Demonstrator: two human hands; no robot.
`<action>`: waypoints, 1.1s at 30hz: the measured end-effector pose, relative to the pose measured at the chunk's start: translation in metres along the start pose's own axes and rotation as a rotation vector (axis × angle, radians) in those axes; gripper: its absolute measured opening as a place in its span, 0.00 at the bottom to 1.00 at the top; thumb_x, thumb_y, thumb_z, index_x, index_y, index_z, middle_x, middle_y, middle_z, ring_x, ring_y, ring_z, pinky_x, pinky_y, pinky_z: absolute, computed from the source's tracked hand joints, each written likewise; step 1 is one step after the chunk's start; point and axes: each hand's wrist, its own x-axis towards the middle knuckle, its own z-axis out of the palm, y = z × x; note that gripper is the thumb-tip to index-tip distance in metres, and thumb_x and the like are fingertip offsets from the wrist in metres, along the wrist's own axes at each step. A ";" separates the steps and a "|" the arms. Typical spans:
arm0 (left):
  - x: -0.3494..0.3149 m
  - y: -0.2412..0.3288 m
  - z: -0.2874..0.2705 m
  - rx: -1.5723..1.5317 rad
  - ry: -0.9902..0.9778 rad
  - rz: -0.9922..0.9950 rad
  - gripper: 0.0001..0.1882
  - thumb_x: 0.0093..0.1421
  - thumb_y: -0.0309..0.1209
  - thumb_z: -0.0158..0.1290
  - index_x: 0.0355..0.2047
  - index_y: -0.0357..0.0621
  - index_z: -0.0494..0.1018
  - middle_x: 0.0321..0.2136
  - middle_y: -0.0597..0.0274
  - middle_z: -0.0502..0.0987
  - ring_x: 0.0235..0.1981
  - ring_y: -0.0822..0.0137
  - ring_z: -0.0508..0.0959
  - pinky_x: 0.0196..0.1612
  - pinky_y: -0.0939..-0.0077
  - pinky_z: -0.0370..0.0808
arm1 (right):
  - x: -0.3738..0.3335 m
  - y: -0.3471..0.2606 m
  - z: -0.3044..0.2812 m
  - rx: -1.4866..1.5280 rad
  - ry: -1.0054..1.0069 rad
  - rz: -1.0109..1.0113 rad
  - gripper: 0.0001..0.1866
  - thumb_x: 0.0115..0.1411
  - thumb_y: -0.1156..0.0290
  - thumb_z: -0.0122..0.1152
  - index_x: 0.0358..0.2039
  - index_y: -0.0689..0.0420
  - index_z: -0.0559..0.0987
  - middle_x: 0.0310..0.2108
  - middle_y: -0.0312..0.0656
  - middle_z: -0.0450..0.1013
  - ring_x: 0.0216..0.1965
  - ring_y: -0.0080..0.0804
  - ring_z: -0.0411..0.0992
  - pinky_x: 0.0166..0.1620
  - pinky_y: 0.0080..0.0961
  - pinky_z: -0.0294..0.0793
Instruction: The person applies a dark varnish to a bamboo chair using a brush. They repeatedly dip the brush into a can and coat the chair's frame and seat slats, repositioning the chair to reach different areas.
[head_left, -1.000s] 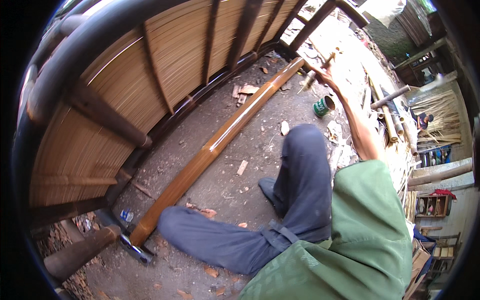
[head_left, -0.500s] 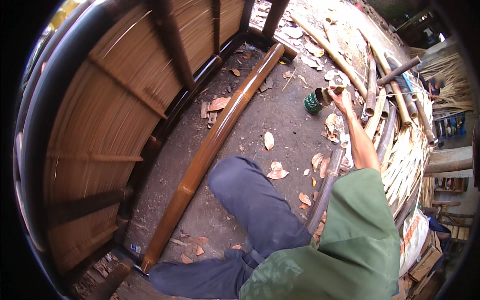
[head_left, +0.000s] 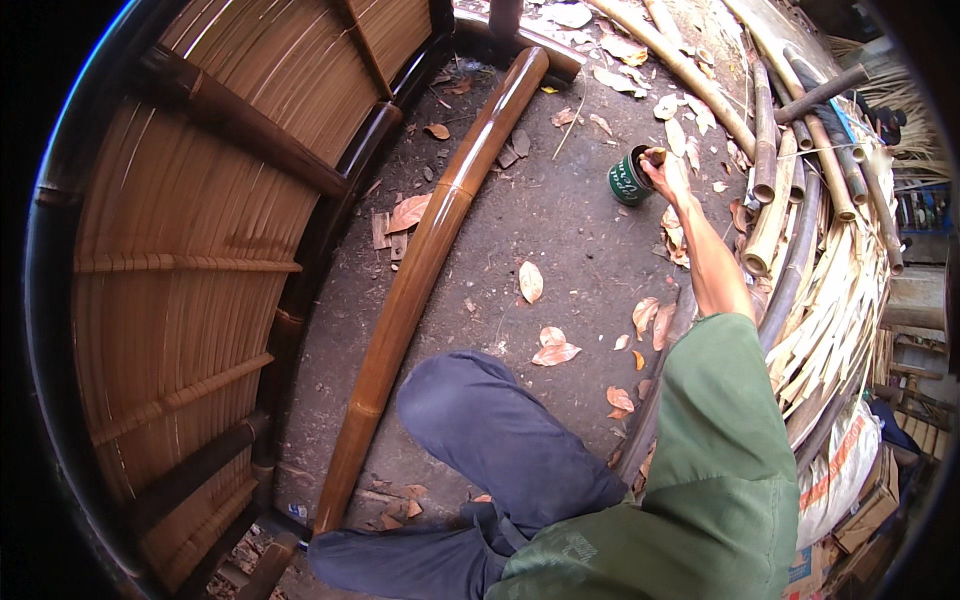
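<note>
- Frame (head_left: 240, 125), far left of the grip: stout dark bamboo, glossy, round in section; thin tan slats (head_left: 180, 330) set close between the members, crossed by jointed ribs.
- Ground (head_left: 590, 270) below and around the grip: bare dark earth, gritty.
- Long bamboo pole (head_left: 415, 290), left of the grip and well apart from it: brown, smooth, bright streak of shine, raised node rings. Lies at a slant between frame and body, perhaps so its length stays within reach. Far end meets a short dark rail (head_left: 562, 64); on it or against it, cannot tell.
- Legs (head_left: 500, 420), nearer the body than the grip: dark trousers, knee bent beside the pole, probably to keep low and close.
- Green sleeve (head_left: 725, 430) behind the grip: soft cloth, loose folds; forearm bare beyond it.
- Loose poles (head_left: 763, 140) right of the grip, cut ends hollow; pale split strips (head_left: 835, 330) heaped nearer the body.
- Can (head_left: 622, 183), just left of the grip: green, cylindrical, pale lettering. Mouth turned toward the hand, seemingly for easy access; upright or tipped, unclear.
- Right grip (head_left: 668, 178): fingers closed round a stub at the can's rim. Left grip out of sight.
- Dry leaves (head_left: 530, 282) scattered about, curled, papery.
- Brown stub (head_left: 655, 156) within the grip: possibly a handle; lower part hidden.
</note>
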 end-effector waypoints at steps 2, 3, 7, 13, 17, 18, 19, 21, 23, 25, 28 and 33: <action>0.006 -0.003 0.003 0.011 -0.018 -0.014 0.25 0.67 0.51 0.44 0.45 0.40 0.76 0.39 0.50 0.79 0.42 0.50 0.78 0.47 0.57 0.73 | 0.002 0.008 0.005 0.002 -0.010 0.039 0.17 0.55 0.63 0.65 0.44 0.57 0.81 0.39 0.49 0.80 0.42 0.44 0.79 0.48 0.36 0.75; 0.008 -0.005 0.004 0.019 -0.029 -0.019 0.26 0.67 0.51 0.44 0.45 0.40 0.76 0.39 0.50 0.79 0.42 0.51 0.78 0.47 0.57 0.73 | 0.001 0.009 0.006 0.003 -0.016 0.058 0.17 0.55 0.63 0.65 0.44 0.57 0.81 0.39 0.48 0.80 0.43 0.44 0.79 0.48 0.36 0.75; 0.011 -0.029 0.014 0.051 -0.078 -0.065 0.26 0.67 0.52 0.44 0.45 0.41 0.76 0.39 0.51 0.80 0.42 0.51 0.78 0.47 0.58 0.73 | -0.004 -0.009 -0.001 0.087 0.073 0.045 0.18 0.55 0.60 0.65 0.44 0.54 0.82 0.38 0.47 0.81 0.42 0.41 0.79 0.48 0.35 0.75; 0.026 -0.141 0.027 0.137 -0.200 -0.258 0.27 0.67 0.53 0.44 0.46 0.42 0.76 0.40 0.52 0.81 0.43 0.52 0.79 0.47 0.58 0.73 | -0.061 -0.082 -0.039 -0.054 0.276 -0.167 0.16 0.65 0.63 0.57 0.51 0.50 0.79 0.41 0.48 0.79 0.42 0.42 0.78 0.47 0.33 0.74; 0.034 -0.181 0.048 0.157 -0.345 -0.337 0.34 0.64 0.62 0.38 0.49 0.46 0.74 0.43 0.48 0.79 0.46 0.46 0.77 0.50 0.54 0.70 | -0.073 -0.052 -0.034 0.650 0.467 0.222 0.25 0.63 0.54 0.61 0.55 0.56 0.76 0.51 0.45 0.75 0.49 0.33 0.75 0.52 0.30 0.74; 0.014 -0.159 0.051 0.169 -0.476 -0.333 0.41 0.61 0.70 0.32 0.51 0.49 0.72 0.46 0.44 0.77 0.49 0.39 0.74 0.54 0.48 0.67 | -0.077 -0.063 -0.042 0.939 0.503 0.286 0.25 0.63 0.55 0.61 0.56 0.54 0.75 0.52 0.45 0.73 0.52 0.34 0.73 0.54 0.32 0.74; 0.000 -0.158 0.065 0.121 -0.482 -0.384 0.40 0.62 0.70 0.31 0.52 0.50 0.71 0.46 0.44 0.77 0.49 0.38 0.74 0.53 0.47 0.67 | -0.076 -0.074 -0.050 1.233 0.521 0.352 0.25 0.64 0.55 0.60 0.57 0.53 0.74 0.54 0.46 0.71 0.54 0.36 0.71 0.57 0.34 0.74; -0.004 -0.169 0.054 0.066 -0.461 -0.464 0.38 0.63 0.68 0.31 0.54 0.51 0.69 0.45 0.43 0.77 0.48 0.38 0.74 0.51 0.45 0.67 | -0.093 -0.143 -0.054 1.534 0.419 0.280 0.24 0.63 0.57 0.62 0.56 0.51 0.73 0.54 0.44 0.69 0.58 0.36 0.67 0.60 0.36 0.72; -0.009 -0.144 0.049 0.199 -0.461 -0.296 0.31 0.68 0.58 0.30 0.58 0.53 0.66 0.46 0.43 0.77 0.48 0.39 0.74 0.49 0.45 0.69 | -0.097 -0.196 -0.047 1.692 0.276 0.272 0.23 0.62 0.59 0.64 0.55 0.50 0.74 0.54 0.41 0.69 0.58 0.33 0.65 0.60 0.35 0.71; -0.004 -0.149 0.044 0.402 -0.348 0.056 0.29 0.70 0.55 0.29 0.60 0.54 0.64 0.47 0.42 0.76 0.48 0.39 0.74 0.48 0.44 0.69 | -0.124 -0.309 -0.051 1.738 0.119 0.101 0.22 0.59 0.64 0.66 0.53 0.53 0.72 0.53 0.36 0.69 0.56 0.31 0.66 0.60 0.34 0.70; -0.007 -0.147 0.044 0.169 -0.411 -0.358 0.32 0.68 0.59 0.28 0.59 0.54 0.65 0.48 0.45 0.76 0.48 0.39 0.74 0.49 0.44 0.68 | -0.179 -0.482 -0.054 1.718 -0.157 -0.067 0.20 0.59 0.68 0.66 0.51 0.53 0.74 0.44 0.34 0.73 0.47 0.24 0.69 0.48 0.25 0.70; -0.002 -0.085 0.016 0.052 -0.422 -0.467 0.40 0.64 0.67 0.28 0.50 0.44 0.69 0.47 0.45 0.76 0.48 0.40 0.74 0.47 0.45 0.68 | -0.294 -0.678 -0.067 1.507 -0.498 -0.843 0.15 0.62 0.70 0.63 0.49 0.55 0.79 0.44 0.41 0.77 0.41 0.27 0.75 0.44 0.25 0.76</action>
